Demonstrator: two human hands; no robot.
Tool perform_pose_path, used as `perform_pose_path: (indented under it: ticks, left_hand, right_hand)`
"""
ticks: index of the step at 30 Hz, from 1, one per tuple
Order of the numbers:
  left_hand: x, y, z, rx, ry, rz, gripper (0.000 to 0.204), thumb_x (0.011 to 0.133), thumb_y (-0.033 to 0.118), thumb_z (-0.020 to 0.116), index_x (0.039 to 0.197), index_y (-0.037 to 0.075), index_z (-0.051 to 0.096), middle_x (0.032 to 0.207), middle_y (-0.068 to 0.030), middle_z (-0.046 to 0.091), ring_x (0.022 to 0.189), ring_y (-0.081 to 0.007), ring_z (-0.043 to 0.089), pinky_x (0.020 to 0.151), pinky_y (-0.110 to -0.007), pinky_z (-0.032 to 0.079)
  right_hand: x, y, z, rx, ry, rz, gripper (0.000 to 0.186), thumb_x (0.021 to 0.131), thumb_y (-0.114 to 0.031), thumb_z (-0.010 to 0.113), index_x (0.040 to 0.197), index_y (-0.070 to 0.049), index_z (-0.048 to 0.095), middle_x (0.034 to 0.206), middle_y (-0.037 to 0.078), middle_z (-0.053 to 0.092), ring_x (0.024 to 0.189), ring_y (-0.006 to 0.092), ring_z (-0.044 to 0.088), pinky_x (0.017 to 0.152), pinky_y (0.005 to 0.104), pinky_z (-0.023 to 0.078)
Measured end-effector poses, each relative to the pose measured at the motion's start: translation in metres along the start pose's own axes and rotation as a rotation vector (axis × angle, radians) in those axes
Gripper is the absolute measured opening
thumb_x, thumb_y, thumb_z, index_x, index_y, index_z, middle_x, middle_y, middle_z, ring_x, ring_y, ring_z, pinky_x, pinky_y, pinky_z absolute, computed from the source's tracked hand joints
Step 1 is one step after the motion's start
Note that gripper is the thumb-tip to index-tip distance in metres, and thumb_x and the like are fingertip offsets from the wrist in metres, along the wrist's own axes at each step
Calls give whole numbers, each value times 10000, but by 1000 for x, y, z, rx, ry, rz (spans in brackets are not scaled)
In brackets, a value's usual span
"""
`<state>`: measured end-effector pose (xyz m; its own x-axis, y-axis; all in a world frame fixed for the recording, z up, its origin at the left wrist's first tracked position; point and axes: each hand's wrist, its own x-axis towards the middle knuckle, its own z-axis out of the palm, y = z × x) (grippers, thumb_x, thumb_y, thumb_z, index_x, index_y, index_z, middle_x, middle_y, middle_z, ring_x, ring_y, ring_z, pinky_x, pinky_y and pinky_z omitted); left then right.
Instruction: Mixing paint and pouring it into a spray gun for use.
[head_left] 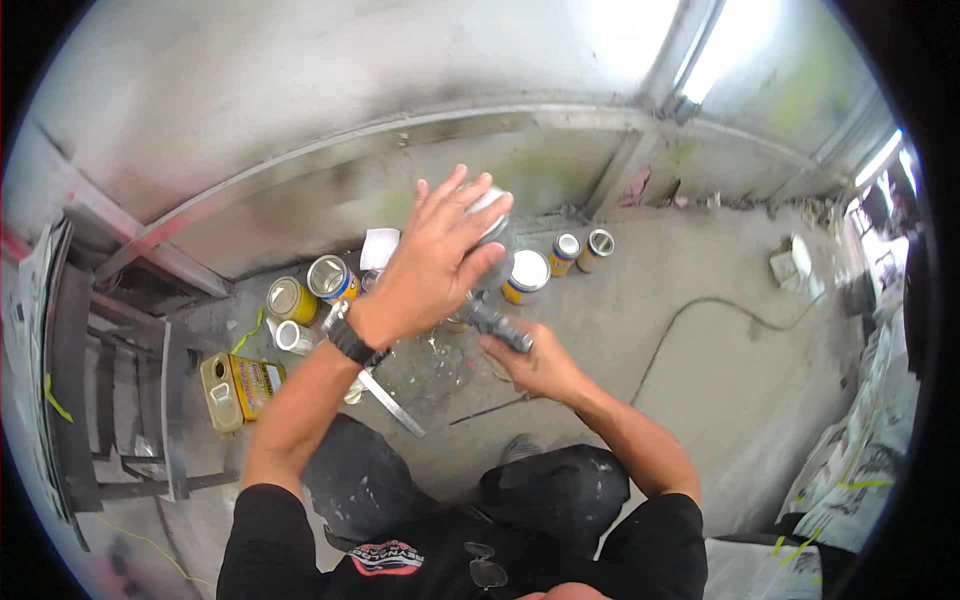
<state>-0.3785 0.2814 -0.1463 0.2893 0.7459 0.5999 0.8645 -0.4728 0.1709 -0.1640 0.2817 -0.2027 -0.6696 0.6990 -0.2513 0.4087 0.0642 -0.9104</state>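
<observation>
In front of me I hold a spray gun (497, 327) with a grey cup (503, 248) on top. My right hand (545, 362) is closed around the gun's handle, its fingers partly hidden. My left hand (432, 258) lies across the cup's pale round lid (487, 203). Its fingers are stretched over the lid and the thumb presses the cup's side. A dark watch sits on the left wrist. Below the gun, a metal strip (392, 404) lies on the floor near my knee.
Open cans (333, 279) and a yellow can (290, 299) stand left by the wall, near a rectangular tin (241, 390). A white-topped can (528, 273) and two smaller cans (597, 250) stand right. A dark hose (673, 327) curves over the floor. A metal frame (175, 410) stands at left.
</observation>
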Motion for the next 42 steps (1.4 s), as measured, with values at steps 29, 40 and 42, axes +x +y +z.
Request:
perform_pose_path:
  ticks: [29, 40, 42]
  left_hand:
    - [-119, 101, 87, -1659, 207, -1023, 186, 1010, 114, 619, 1140, -10, 666, 957, 9, 662, 855, -76, 618, 797, -272, 544]
    - [-118, 102, 98, -1557, 304, -1002, 136, 997, 66, 624, 1097, -11, 675, 945, 10, 663, 836, -62, 619, 767, -257, 542]
    - [-117, 103, 98, -1554, 311, -1014, 137, 995, 65, 627, 1097, -13, 674, 948, 8, 666, 837, -61, 622, 768, -255, 544]
  right_hand:
    - [39, -70, 20, 456, 284, -1, 600, 982, -580, 544, 1072, 4, 646, 815, 113, 658, 419, 137, 486, 372, 263, 370]
    - [42, -67, 18, 428, 299, 7, 607, 970, -598, 552, 1060, -8, 661, 805, 84, 658, 407, 129, 493, 374, 254, 363]
    - [43, -67, 18, 431, 298, 13, 606, 968, -599, 553, 1057, -10, 662, 806, 84, 659, 406, 128, 493, 373, 253, 362]
